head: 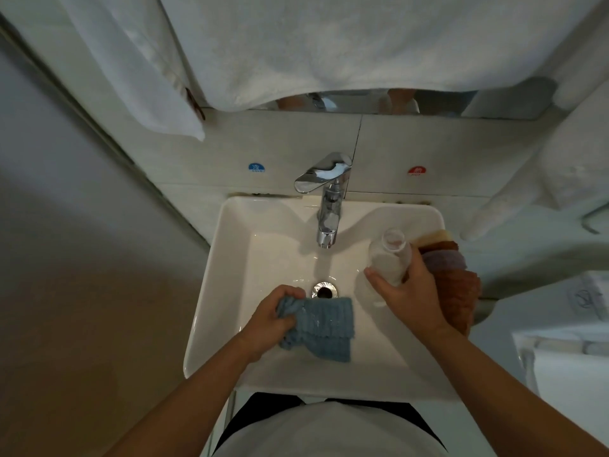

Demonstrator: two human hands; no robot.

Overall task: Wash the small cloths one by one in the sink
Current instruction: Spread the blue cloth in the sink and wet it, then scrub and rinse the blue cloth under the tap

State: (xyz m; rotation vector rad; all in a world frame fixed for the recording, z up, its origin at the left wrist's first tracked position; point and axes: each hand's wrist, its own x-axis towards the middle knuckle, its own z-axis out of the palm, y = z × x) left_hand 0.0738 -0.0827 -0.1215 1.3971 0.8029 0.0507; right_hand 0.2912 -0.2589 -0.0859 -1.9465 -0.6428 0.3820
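A blue ribbed cloth (324, 328) lies in the white sink (230, 275), just below the drain (325, 290). My left hand (273, 319) grips its bunched left end. My right hand (408, 291) holds a clear bottle (390, 255) with no cap, upright over the sink's right side. Several folded cloths (456, 275), brown, lilac and cream, are stacked on the sink's right rim, partly hidden behind my right hand.
A chrome faucet (328, 206) stands at the back of the sink, spout over the basin. White towels (296, 44) hang above and at the left and right. Cold and hot stickers mark the tiled wall.
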